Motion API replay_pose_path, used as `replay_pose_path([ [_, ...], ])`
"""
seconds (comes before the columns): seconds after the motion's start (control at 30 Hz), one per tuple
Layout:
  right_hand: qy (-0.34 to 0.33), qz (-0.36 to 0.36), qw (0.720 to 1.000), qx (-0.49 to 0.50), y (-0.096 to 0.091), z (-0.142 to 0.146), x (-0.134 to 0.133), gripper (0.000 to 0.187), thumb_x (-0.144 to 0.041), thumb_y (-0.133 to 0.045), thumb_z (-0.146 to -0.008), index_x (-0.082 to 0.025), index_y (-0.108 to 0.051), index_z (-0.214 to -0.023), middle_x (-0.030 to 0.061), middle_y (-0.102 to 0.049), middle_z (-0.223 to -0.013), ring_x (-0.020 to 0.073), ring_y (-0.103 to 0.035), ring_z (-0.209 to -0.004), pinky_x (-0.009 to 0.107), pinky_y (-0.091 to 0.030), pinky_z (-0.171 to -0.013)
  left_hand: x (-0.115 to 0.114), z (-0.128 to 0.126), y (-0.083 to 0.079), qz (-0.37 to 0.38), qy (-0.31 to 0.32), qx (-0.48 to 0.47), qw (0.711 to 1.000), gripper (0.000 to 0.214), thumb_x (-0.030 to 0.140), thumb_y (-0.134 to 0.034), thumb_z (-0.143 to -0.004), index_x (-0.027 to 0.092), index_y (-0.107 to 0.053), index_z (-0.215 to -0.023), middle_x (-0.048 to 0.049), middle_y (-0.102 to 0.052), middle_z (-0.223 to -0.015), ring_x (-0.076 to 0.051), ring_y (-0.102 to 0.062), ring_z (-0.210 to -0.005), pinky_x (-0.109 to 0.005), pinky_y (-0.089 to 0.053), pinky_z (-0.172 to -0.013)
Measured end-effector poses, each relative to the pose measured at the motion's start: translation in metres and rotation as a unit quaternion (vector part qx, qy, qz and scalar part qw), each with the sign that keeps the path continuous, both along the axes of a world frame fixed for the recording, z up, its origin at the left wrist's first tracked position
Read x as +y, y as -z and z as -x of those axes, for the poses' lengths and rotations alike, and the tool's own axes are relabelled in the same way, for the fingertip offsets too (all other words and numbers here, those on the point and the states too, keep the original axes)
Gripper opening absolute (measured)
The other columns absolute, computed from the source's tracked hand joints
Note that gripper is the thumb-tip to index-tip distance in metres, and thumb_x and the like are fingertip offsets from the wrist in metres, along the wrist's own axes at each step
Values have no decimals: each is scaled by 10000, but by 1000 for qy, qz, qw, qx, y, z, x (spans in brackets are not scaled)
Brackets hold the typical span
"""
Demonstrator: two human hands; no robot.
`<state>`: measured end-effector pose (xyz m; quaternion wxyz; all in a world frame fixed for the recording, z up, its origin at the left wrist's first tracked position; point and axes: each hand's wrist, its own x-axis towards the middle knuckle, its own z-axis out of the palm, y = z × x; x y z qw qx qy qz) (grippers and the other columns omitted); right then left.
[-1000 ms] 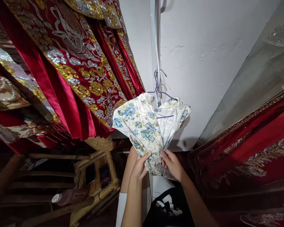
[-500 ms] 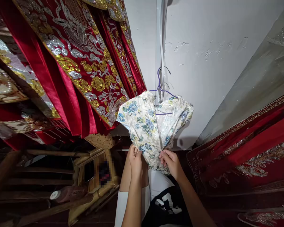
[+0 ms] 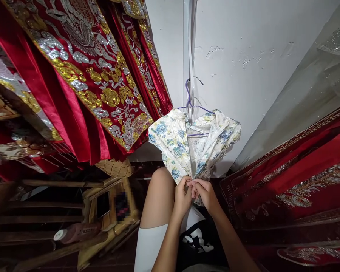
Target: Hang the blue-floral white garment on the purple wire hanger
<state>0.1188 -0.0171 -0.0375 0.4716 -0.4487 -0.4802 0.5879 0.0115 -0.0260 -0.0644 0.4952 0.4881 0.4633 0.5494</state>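
readable text: none I can make out | bottle (image 3: pixel 78 232), lower left of the floral blouse (image 3: pixel 172 145): small dark marks like lettering on its side, too blurred for me to read | black garment I wear (image 3: pixel 198 241), below the floral blouse: bold white print, partly folded, no letter or number I can tell

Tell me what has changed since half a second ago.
The left hand has moved right, from the lower left edge of the floral blouse to its front, meeting the right hand; whether it pinches fabric is unclear. The right hand still grips the front, and the blouse stays on the purple hanger.
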Motion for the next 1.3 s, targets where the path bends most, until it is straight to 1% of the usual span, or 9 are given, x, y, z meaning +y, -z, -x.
replay_pose_path([
  [0.2,25,-23,999,16,-38,-3,28,250,-367,-600,-774,-168,-739,-715,-9,-581,-466,119,-480,-430,242,-355,-447,1,-6,8,-66,-44,127,989,86,276,-505,-951,240,-546,-883,-29,-587,-801,-197,-550,-746,-285,-407,-718],
  [0.47,38,-128,988,76,-166,-4,115,226,-135,-525,-904,-120,-714,-780,-6,-607,-544,67,-488,-464,173,-350,-429,11,-39,41,-78,-62,197,975,78,259,-425,-985,226,-477,-938,-34,-573,-864,-191,-564,-780,-297,-428,-752],
  [0.6,20,-183,980,79,-181,1,119,213,-139,-522,-906,-123,-715,-815,-21,-595,-511,67,-484,-444,166,-344,-422,18,-44,47,-82,-29,167,982,90,267,-480,-968,220,-479,-891,-8,-550,-789,-167,-541,-699,-280,-431,-691],
  [0.7,-11,-192,980,49,-166,1,114,195,-160,-544,-882,-133,-708,-780,-20,-603,-490,71,-489,-422,166,-337,-412,40,-26,0,-138,-2,116,984,127,277,-545,-949,213,-498,-850,-2,-559,-768,-160,-577,-719,-273,-461,-699],
  [0.83,9,-206,978,40,-157,-3,112,244,-167,-529,-847,-162,-630,-625,-23,-566,-446,75,-482,-404,169,-329,-410,83,17,-127,-328,-116,77,935,207,298,-588,-961,219,-548,-1149,-17,-625,-911,-153,-628,-832,-291,-500,-806],
  [0.93,19,-239,970,36,-165,-7,114,261,-171,-521,-836,-173,-602,-588,-28,-540,-434,78,-477,-408,177,-330,-422,107,37,-198,-366,-65,233,899,187,283,-594,-961,202,-621,-1128,-18,-658,-871,-159,-631,-829,-284,-492,-793],
  [1.0,21,-264,964,25,-167,-7,117,250,-190,-523,-842,-175,-607,-607,-33,-540,-448,78,-469,-419,184,-333,-439,113,39,-217,-365,-29,322,873,113,263,-564,-973,190,-647,-993,-17,-670,-828,-157,-618,-767,-281,-476,-748],
  [1.13,42,-255,966,-19,-138,-4,127,251,-231,-510,-843,-193,-589,-608,-49,-519,-459,87,-440,-435,210,-330,-477,111,35,-221,-392,-53,397,828,115,216,-540,-977,187,-614,-893,-20,-658,-808,-165,-589,-748,-291,-440,-737],
  [1.3,48,-182,981,-50,-69,-1,119,251,-246,-534,-774,-208,-551,-526,-49,-480,-440,105,-419,-449,245,-315,-496,124,79,-211,-385,-194,188,882,104,216,-573,-965,192,-633,-884,-17,-653,-839,-153,-603,-790,-267,-468,-782],
])
